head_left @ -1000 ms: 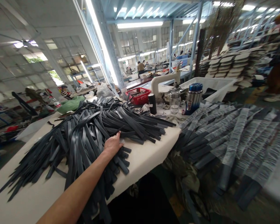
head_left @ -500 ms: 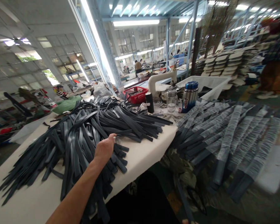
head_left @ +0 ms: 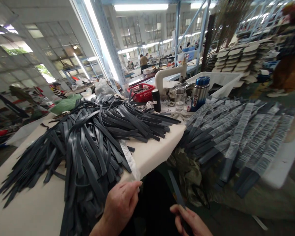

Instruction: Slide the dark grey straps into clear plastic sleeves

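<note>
My left hand (head_left: pixel 121 203) is closed, thumb pressed on the fingers, at the table's front edge. It pinches one end of a thin translucent plastic sleeve (head_left: pixel 129 160), whose other end trails back onto the pile. My right hand (head_left: pixel 190 220), low in the view, is wrapped round a dark grey strap (head_left: pixel 176 187) that points up and away. Left of both hands, a large heap of dark straps (head_left: pixel 88 144) spreads over the cream table (head_left: pixel 159 144) and hangs off its front edge. To the right lie several straps in wrinkled clear plastic (head_left: pixel 245 131).
Behind the heap stand a red basket (head_left: pixel 140 95), a black cylinder (head_left: pixel 156 101), a glass jar (head_left: pixel 180 98) and a blue-topped flask (head_left: pixel 200 93). A cream sewing machine (head_left: pixel 159 78) is farther back. Crumpled dark cloth (head_left: pixel 186 177) hangs between the two work surfaces.
My left hand has drawn back from the heap toward me, pulling out the plastic sleeve. My right hand has risen into view with the strap. The view has tilted slightly down.
</note>
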